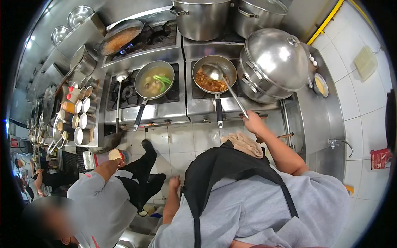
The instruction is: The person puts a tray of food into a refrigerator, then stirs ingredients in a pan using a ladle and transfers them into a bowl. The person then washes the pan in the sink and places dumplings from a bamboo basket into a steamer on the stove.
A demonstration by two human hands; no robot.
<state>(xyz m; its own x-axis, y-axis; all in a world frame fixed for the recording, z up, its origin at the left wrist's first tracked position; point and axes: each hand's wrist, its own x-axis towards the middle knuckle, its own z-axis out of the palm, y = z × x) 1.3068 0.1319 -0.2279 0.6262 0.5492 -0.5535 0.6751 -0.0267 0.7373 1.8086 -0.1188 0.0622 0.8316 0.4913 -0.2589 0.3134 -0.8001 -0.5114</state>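
Note:
My right hand (pixel 254 125) is closed round the handle of a long metal ladle (pixel 235 96). The ladle's bowl rests in a frying pan (pixel 197 68) with brown, saucy chopped food in it. That pan sits on the stove, its black handle pointing towards me. Low beside the black apron (pixel 209 177), my left hand (pixel 174 182) hangs with the fingers curled in, and nothing shows in it. To the left of the ladled pan, a second pan (pixel 142 74) holds pale broth with light pieces and green stalks.
A lidded steamer pot (pixel 269 62) stands right of the pans, with large stockpots (pixel 202 20) behind. At back left is a wok (pixel 105 46) of reddish food above a flame. Seasoning containers (pixel 85 121) line the left counter. A co-worker (pixel 103 198) is close on my left.

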